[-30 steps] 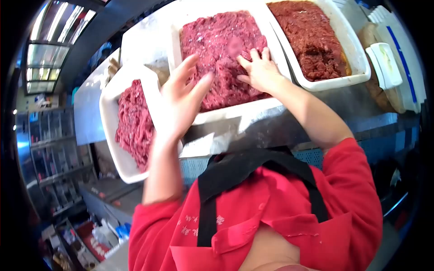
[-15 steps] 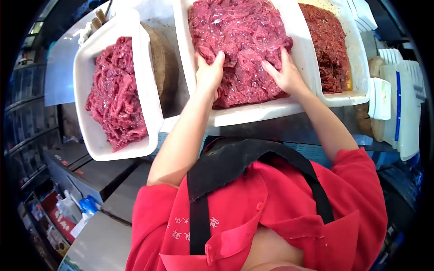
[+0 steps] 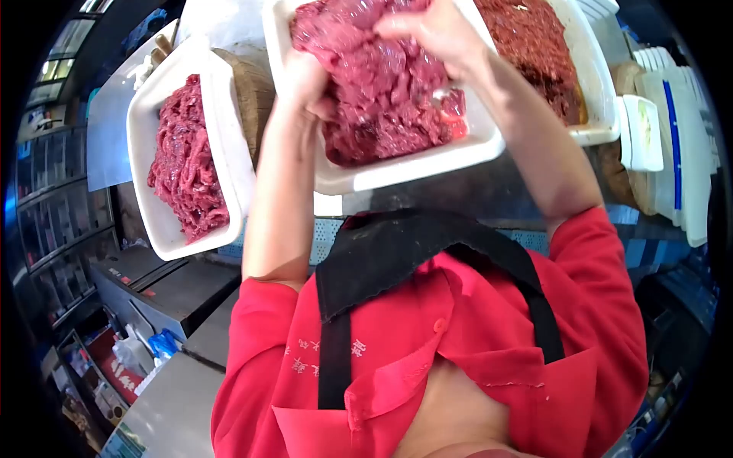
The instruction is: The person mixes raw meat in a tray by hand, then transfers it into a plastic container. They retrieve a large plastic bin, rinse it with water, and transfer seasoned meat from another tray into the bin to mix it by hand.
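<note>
A white tub (image 3: 397, 174) in front of me holds a heap of raw sliced red meat (image 3: 374, 99), wet and glossy. My left hand (image 3: 307, 80) is at the heap's left side, its fingers curled into the meat and partly hidden by it. My right hand (image 3: 439, 34) grips the upper right of the heap, thumb lying across the top and the other fingers mostly out of sight. Part of the meat bulges up between both hands. Near the tub's right wall some reddish liquid shows beside the meat.
To the left stands a white tub (image 3: 141, 164) of similar meat, beside a round wooden block (image 3: 252, 95). At right is a tub (image 3: 603, 114) of darker red seasoned meat. Stacked white lids or trays (image 3: 691, 168) and a small white container (image 3: 643, 133) stand farther right.
Both hands have moved away from me, up the heap, pushing and lifting the meat. The near part of the tub's floor at right now shows. The view has shifted slightly.
</note>
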`<state>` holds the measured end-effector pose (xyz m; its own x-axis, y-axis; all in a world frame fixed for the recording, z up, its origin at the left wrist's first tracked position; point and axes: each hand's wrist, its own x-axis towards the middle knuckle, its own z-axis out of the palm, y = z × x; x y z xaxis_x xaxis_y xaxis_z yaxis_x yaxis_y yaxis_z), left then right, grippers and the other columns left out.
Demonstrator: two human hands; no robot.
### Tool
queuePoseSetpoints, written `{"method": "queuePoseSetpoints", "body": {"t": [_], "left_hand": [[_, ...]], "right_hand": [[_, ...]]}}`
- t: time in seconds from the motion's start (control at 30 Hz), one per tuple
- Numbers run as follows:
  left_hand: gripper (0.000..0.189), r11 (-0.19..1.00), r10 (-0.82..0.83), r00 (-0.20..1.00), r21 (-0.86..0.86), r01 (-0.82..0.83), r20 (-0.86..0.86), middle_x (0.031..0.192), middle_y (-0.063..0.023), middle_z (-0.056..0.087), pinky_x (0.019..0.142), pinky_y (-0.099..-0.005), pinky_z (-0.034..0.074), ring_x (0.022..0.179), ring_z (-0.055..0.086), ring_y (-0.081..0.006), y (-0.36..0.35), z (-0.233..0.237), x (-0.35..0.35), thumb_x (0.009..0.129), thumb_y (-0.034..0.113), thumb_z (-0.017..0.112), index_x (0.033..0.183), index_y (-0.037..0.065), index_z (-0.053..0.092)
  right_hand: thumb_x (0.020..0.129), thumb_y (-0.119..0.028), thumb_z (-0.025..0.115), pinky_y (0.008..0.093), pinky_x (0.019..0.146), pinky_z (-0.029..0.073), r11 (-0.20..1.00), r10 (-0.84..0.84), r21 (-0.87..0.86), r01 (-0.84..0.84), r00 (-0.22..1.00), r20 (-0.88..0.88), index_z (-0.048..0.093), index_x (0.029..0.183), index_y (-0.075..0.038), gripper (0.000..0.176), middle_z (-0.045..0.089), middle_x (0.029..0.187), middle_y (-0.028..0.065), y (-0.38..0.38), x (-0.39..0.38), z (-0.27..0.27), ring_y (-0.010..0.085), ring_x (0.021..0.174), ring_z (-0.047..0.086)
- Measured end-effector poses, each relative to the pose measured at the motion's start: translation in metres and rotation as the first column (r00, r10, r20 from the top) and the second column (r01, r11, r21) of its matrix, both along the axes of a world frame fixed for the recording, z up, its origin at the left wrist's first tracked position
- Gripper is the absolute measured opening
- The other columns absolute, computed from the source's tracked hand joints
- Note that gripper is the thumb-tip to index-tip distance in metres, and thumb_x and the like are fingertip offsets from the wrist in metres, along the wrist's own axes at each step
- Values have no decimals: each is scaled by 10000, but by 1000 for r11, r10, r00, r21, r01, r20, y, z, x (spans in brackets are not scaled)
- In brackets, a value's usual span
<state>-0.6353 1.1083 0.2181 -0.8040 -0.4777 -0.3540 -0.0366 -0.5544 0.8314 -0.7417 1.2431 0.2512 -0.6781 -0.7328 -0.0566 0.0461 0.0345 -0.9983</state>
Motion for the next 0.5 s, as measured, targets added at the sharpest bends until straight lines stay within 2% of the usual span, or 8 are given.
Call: {"method": "queuePoseSetpoints", "body": {"t": [0.07, 0.17, 0.2, 0.23, 0.3, 0.37, 0.43, 0.5], "left_hand": [[269, 969, 26, 997, -242, -42, -68, 926, -120, 657, 655, -339, 541, 761, 648, -217, -3, 19, -1, 807, 115, 647, 1038, -19, 611], [265, 773, 68, 995, -626, -101, -76, 885, -106, 669, 663, -318, 535, 748, 646, -191, 5, 29, 3, 713, 22, 681, 973, -7, 646], [232, 604, 70, 995, -791, -101, -74, 847, -99, 681, 709, -313, 528, 754, 644, -184, 12, 23, 6, 702, 20, 651, 933, 2, 663], [234, 591, 5, 999, -805, 39, 52, 858, -120, 692, 769, -334, 519, 791, 659, -219, 21, 23, 16, 695, 61, 686, 926, 21, 676], [310, 335, -185, 886, -820, 464, 425, 1071, -186, 644, 862, -340, 484, 946, 636, -268, 39, 32, 36, 680, 122, 738, 969, 33, 668], [383, 291, -18, 863, -824, 487, 504, 1275, -247, 503, 939, -335, 437, 1125, 544, -313, 37, -10, 59, 668, 173, 773, 1015, 51, 668], [602, 666, -87, 934, -677, 314, 347, 1329, -236, 443, 1002, -346, 388, 1214, 468, -286, 20, -28, 71, 751, 203, 726, 1281, 32, 498], [769, 928, 78, 937, -369, 57, 340, 1401, -180, 384, 992, -539, 359, 1248, 430, -305, 18, -42, 68, 822, 234, 682, 1432, 62, 246]], "right_hand": [[732, -11, 649, 312, 586, 493, 976, -120, -194, 99, 987, -102, 624, 945, 8, 214, 649, 815, 81, 1, -1, 32, 164, 669, 598], [748, 37, 616, 283, 628, 500, 980, -191, -56, 190, 981, -14, 614, 932, 21, 185, 638, 818, 81, 7, -11, 22, 172, 655, 597], [765, 54, 587, 297, 641, 500, 954, -132, -298, 41, 947, -293, 609, 937, 17, 177, 631, 837, 70, 10, 1, 28, 177, 671, 591], [766, -64, 612, 343, 820, 512, 911, 130, 412, -21, 963, -238, 573, 1126, 5, 369, 662, 982, 142, 24, 12, 45, 214, 889, 646], [746, -56, 614, 357, 890, 483, 890, 335, 447, -90, 795, -506, 551, 1153, 24, 420, 630, 1057, 172, 36, 18, -7, 255, 978, 617], [742, -69, 633, 362, 976, 420, 853, 491, 499, -153, 560, -667, 504, 1219, 14, 501, 579, 1170, 166, 71, 26, -52, 274, 1119, 540], [762, -97, 655, 351, 1036, 356, 717, 399, 674, -179, 898, -186, 421, 1307, -5, 600, 532, 1264, 131, 86, 30, -47, 261, 1220, 456], [843, -206, 650, 515, 994, 372, 771, 63, 570, -286, 924, 378, 348, 1375, -99, 621, 528, 1291, 74, 82, 15, -64, 236, 1193, 490]]}}
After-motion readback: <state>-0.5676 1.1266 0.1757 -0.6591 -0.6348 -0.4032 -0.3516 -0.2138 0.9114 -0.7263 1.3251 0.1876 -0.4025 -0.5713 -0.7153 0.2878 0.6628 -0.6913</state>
